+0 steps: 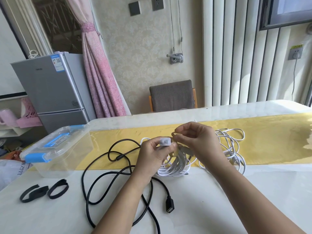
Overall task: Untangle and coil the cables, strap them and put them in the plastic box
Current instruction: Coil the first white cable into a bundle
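Currently the coiled white flat cable (173, 168) hangs as a bundle from the left hand (152, 155), to the right of the clear plastic box with blue latches (55, 149) and a little nearer to the person than it. The left hand's fingers are curled round the top of the coil, w/ a small grey-white plug (165, 142) standing up between thumb and fingers. The right hand (199, 141) is just beside it, on the side away from the box. Its thumb and forefinger are pinched together on what seems the free end of a greyish band (184, 150) that crosses the coil's top. This part is blurred, so I am not fully sure.

The relation that matters: the loops hang down from the left-hand grip and their lower part seems to rest on the white table (253, 191), so the coil's long axis runs approx. from the grip toward the person. The box lies on the coil's left side w/ its lid closed, so the left hand is the nearer one. I judge that the coil is at the strapping step, and that the box must be opened before anything goes in.

Two black fabric strap loops (36, 191) lie on the person's side of the box. A long black round cable (119, 157) sprawls in wide loops between box and coil. An untidy heap of thin white cable (231, 144) lies farther from the box than both hands, i.e. not coiled yet.
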The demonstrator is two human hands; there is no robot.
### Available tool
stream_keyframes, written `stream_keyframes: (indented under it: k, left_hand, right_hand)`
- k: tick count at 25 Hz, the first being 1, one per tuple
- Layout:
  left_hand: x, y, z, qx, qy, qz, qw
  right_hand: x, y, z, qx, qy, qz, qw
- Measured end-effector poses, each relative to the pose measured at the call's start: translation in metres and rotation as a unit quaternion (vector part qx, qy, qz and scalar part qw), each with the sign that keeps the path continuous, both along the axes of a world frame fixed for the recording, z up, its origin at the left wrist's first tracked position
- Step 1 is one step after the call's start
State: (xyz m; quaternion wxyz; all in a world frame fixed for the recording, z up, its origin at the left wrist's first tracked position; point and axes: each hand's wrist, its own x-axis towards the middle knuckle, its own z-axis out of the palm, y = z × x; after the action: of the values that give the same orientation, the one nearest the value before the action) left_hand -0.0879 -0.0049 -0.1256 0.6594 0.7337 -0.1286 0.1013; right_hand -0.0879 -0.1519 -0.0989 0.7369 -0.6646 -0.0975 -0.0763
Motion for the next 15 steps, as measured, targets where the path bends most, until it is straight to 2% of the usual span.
stream_keyframes:
  k: [5, 10, 15]
  left_hand:
    - [0.0011, 0.0054, 0.0022, -0.011, 0.033, 0.002, 0.999]
    - [-0.0002, 0.006, 0.004, 0.046, 0.018, -0.015, 0.999]
    - [0.0022, 0.0092, 0.0044, 0.05, -0.007, -0.006, 0.999]
  right_hand:
    - [0.0021, -0.0046, 0.0, 0.032, 0.05, 0.057, 0.997]
    - [0.0019, -0.0081, -0.0007, -0.054, 0.023, 0.041, 0.997]
    - [0.0034, -0.0065, -0.0024, -0.07, 0.02, 0.058, 0.996]
